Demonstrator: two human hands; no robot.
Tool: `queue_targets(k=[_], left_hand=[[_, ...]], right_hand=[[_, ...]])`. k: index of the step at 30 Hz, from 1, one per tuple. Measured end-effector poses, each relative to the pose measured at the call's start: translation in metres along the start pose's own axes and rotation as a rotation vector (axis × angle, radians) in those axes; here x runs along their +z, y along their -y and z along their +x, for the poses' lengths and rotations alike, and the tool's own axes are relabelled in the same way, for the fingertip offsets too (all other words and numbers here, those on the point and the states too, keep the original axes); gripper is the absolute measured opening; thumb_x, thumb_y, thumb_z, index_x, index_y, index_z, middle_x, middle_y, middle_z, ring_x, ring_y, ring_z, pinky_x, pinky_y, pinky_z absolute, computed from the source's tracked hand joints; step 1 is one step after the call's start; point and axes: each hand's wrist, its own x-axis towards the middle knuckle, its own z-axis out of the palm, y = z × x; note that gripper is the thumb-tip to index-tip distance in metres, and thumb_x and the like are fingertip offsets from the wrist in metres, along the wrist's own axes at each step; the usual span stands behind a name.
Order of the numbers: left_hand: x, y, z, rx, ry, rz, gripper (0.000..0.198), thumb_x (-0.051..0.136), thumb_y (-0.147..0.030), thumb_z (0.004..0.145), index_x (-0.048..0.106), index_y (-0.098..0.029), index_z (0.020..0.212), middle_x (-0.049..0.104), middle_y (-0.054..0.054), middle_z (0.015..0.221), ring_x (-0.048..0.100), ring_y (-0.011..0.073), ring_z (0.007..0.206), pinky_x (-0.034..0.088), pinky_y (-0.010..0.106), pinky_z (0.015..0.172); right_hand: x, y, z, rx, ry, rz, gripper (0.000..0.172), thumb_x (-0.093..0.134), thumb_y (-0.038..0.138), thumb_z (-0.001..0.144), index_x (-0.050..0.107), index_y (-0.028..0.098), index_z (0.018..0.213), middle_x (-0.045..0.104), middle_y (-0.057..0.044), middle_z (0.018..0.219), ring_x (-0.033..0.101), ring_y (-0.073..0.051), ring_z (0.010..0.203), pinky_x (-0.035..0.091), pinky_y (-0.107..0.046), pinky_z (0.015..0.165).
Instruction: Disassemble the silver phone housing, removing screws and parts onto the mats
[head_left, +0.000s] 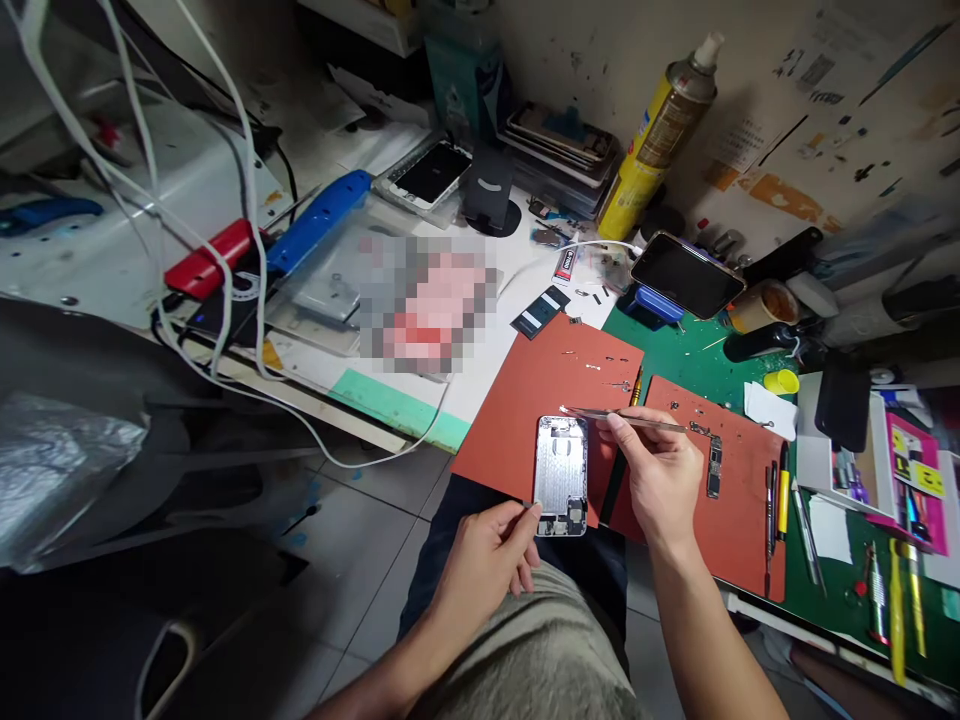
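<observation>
An opened phone housing (559, 465), silver inside with small parts at its lower end, lies on the reddish-brown mat (502, 430), its lower end at the mat's front edge. My left hand (491, 550) is closed, thumb and fingers pinching the housing's lower left corner. In my right hand (664, 475) are metal tweezers (596, 413), held nearly level just above the housing's top edge. A tiny bright piece shows at their tips; whether they grip it I cannot tell. Right of that hand, a small logic board (714, 468) rests on a second mat (739, 530).
Loose screws and small parts dot both mats. Behind stand a propped phone (688, 275) and a yellow spray can (660, 130). Screwdrivers (877, 590) and pens lie at right. A white cable (322, 445) loops over the table's left edge.
</observation>
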Motion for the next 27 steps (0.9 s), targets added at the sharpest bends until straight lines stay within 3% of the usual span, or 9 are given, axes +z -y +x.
queue_targets(k=[20, 27], left_hand=[[-0.002, 0.0, 0.0, 0.012, 0.004, -0.021, 0.06, 0.064, -0.077, 0.089, 0.063, -0.02, 0.071, 0.066, 0.001, 0.06, 0.067, 0.0178, 0.046, 0.049, 0.025, 0.041], [-0.005, 0.003, -0.001, 0.037, 0.03, -0.016, 0.058, 0.062, -0.075, 0.093, 0.066, -0.019, 0.077, 0.068, 0.002, 0.064, 0.068, 0.0177, 0.049, 0.051, 0.025, 0.044]], right_hand=[[0.001, -0.009, 0.01, 0.019, 0.064, 0.019, 0.029, 0.091, 0.044, 0.084, 0.081, 0.018, 0.092, 0.081, -0.006, 0.086, 0.08, -0.021, 0.076, 0.069, -0.032, 0.071], [-0.009, -0.002, 0.002, 0.036, -0.028, 0.129, 0.029, 0.093, 0.038, 0.082, 0.078, 0.017, 0.094, 0.08, -0.004, 0.08, 0.081, -0.022, 0.074, 0.07, -0.037, 0.073]])
